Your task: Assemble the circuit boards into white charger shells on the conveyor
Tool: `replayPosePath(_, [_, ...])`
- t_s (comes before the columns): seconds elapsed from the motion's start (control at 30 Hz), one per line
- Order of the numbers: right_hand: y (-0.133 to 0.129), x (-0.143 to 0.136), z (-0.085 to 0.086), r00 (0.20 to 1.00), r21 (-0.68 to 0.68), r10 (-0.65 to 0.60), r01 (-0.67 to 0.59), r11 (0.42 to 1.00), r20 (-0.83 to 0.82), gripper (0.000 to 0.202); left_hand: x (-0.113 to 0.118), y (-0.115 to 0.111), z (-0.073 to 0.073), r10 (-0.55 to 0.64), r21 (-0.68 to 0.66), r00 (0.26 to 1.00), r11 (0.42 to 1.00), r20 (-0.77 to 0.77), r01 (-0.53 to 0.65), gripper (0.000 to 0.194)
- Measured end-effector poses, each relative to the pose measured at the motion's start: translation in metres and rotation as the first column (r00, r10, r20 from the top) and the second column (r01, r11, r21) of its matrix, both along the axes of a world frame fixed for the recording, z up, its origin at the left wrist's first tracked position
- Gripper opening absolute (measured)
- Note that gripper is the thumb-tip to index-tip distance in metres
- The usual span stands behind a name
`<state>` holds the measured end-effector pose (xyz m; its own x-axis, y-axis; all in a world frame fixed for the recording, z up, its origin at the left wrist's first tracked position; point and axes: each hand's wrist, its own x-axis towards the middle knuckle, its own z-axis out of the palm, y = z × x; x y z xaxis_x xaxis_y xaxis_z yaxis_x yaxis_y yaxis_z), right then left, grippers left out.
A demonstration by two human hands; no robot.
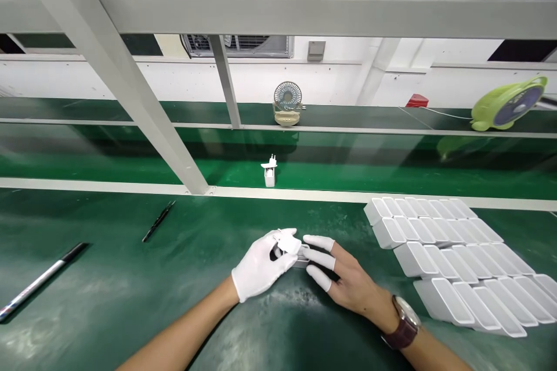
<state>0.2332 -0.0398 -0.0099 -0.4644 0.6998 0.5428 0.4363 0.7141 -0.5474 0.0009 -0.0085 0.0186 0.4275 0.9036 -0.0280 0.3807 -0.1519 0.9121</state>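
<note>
1. Green workbench (130, 301) fills the lower frame, white cases (452, 260) stacked at right.
2. Gloved left hand (261, 266) pinches a small white part (289, 243) at centre.
3. Right hand (348, 281), fingers spread, touches the part's right side.

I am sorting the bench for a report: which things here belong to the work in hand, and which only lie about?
In use:
- left hand, white glove
- right hand, white finger covers
- small white plastic part held between them
- rows of white plastic casings

Lying about:
- black-tipped metal rod
- black tweezers
- white plug adapter
- two desk fans
</note>
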Motion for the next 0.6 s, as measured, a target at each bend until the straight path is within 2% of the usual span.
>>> replayPosePath(0.13, [0.001,0.0,-0.001,0.996,0.038,0.036,-0.04,0.998,0.086,0.049,-0.006,0.006,-0.005,0.029,-0.137,0.993,0.99,0.115,-0.013,0.054])
replayPosePath(0.27, [0.001,-0.002,-0.005,0.998,0.004,0.04,-0.04,0.999,0.052,0.047,-0.008,0.011,-0.01,0.029,-0.241,0.981,0.97,0.192,0.019,0.06])
replayPosePath(0.43, [0.001,-0.006,-0.004,0.999,-0.027,0.044,-0.045,0.999,-0.033,0.04,-0.006,0.013,-0.004,-0.022,-0.308,0.969,0.946,0.245,0.099,0.061])
replayPosePath(0.6, [-0.001,-0.008,-0.008,0.999,0.055,0.01,-0.013,0.998,0.046,0.048,-0.006,0.015,0.0,-0.022,-0.344,0.942,0.928,0.335,0.144,0.061])
